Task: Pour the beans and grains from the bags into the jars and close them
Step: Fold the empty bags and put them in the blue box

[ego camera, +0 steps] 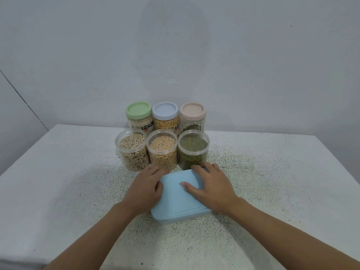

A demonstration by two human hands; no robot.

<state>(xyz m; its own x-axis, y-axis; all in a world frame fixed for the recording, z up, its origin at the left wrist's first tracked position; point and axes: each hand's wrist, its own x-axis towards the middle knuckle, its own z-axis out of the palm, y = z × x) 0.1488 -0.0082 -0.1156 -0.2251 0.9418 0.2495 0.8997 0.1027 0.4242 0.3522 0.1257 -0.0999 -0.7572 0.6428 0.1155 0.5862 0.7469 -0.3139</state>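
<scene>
From the head camera, both hands clasp a pale blue box (180, 203) lying on the speckled table (272, 172) just before the jars. The left hand (148, 189) grips its left side, and the right hand (210, 188) lies on the lid with its fingers bent over the far corner, probably to steady or open it. Three open jars (163, 149) stand full in front, apparently awaiting lids, with three lidded jars (165, 117) behind; the label (148, 128) on these is too blurred to read, and no bags show.
</scene>
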